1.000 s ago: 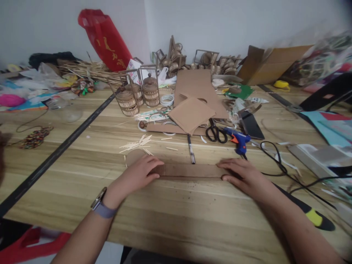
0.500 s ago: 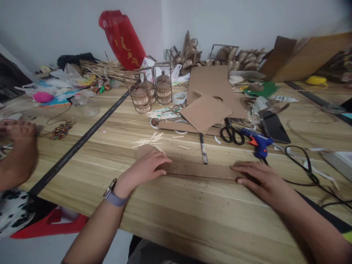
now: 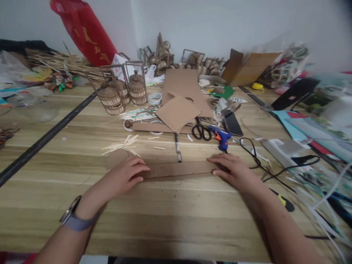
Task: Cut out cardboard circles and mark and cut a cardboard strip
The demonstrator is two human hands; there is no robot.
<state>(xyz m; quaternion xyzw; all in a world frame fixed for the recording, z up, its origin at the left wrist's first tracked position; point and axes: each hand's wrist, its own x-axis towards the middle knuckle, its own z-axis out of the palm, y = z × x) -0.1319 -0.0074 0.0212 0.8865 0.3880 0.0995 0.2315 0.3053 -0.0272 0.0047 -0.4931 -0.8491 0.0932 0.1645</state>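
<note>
A long brown cardboard strip (image 3: 178, 169) lies across the wooden table in front of me. My left hand (image 3: 129, 174) grips its left end between thumb and fingers, and a watch is on that wrist. At the other end, my right hand (image 3: 227, 169) has its thumb and fingers closed on the strip. A round cardboard piece (image 3: 117, 158) is partly hidden behind my left hand. Thin wooden sticks (image 3: 121, 144) are scattered just beyond it. A pen (image 3: 178, 148) points toward the strip's middle.
Black scissors (image 3: 201, 132), a blue glue gun (image 3: 222, 137) and a phone (image 3: 233, 123) lie beyond my right hand. Cardboard sheets (image 3: 180, 82) are at the back centre. Small lidded baskets (image 3: 137, 88) stand back left. Cables (image 3: 275, 176) and a cutter (image 3: 287, 203) are at right.
The view has swung to the right, bringing more of the table's right side into sight and leaving the other person's arm out. Both hands remain on the strip's ends.
</note>
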